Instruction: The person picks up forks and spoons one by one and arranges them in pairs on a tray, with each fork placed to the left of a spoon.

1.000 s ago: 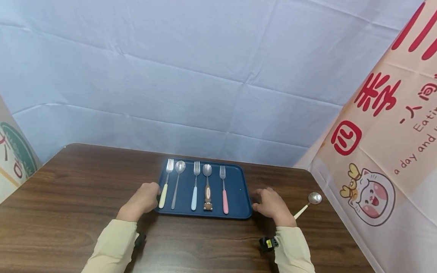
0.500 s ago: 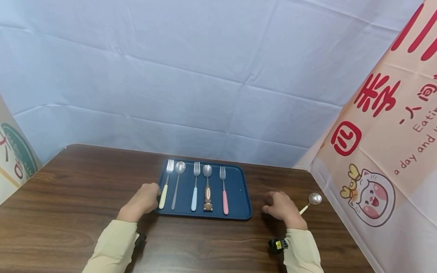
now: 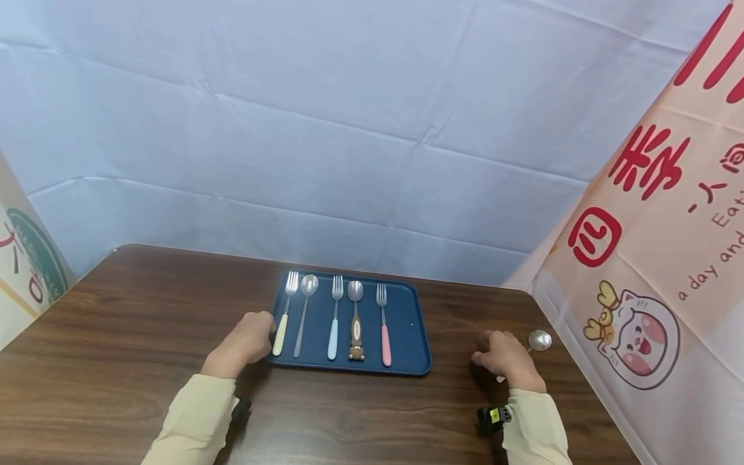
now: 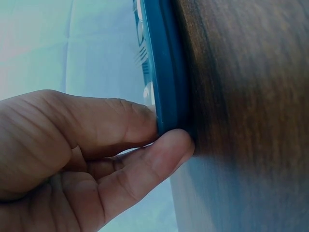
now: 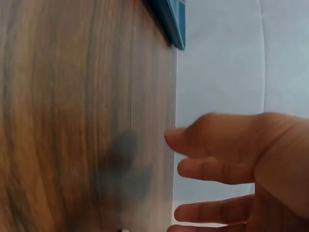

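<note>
A blue rectangular tray lies on the table, also seen edge-on as the tray in the left wrist view. My left hand pinches its left rim between thumb and finger. On the tray, from left to right, lie a yellow-handled fork, a plain metal spoon, a light-blue-handled fork, a brown bear-handled spoon and a pink-handled fork. Right of the tray, my right hand hovers with relaxed fingers, holding nothing. It partly hides a cream-handled spoon.
The brown wooden table extends around the tray. A pale cloth hangs behind the table, and a printed banner hangs along the right side. Another printed cloth shows at far left.
My right hand has moved away from the tray's right edge, rightward to the cream-handled spoon, and now covers most of its handle. My left hand stays on the tray's left rim.
</note>
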Available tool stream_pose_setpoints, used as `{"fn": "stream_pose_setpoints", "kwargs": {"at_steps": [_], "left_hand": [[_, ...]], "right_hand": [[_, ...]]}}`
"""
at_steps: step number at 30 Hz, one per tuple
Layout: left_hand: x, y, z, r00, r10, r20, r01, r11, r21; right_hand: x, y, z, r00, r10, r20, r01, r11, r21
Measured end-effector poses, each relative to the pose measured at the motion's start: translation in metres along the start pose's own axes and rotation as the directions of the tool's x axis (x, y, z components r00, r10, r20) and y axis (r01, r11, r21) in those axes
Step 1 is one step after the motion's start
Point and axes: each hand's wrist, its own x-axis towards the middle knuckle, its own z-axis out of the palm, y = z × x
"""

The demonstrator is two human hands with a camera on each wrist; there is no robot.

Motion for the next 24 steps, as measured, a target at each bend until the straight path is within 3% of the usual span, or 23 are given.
{"fn": "stream_pose_setpoints", "kwargs": {"at_steps": [9,16,24], "left_hand": [[0.0,0.0,-0.001,1.0,-0.012,0.015,0.012,1.0,-0.003],[0.001,0.0,0.001,1.0,-0.019,0.014,0.019,1.0,-0.003],[-0.001,-0.001,0.001,1.0,-0.01,0.008,0.01,1.0,-0.002]], "right_hand": [[-0.003,0.016,-0.008,0.987,0.16,0.017,-0.16,0.987,-0.001],[-0.004,0.021,-0.011,0.942,0.332,0.054,-0.336,0.937,0.099],[0.004,0.028,-0.008,0.898,0.439,0.035,-0.44,0.889,0.128]]}}
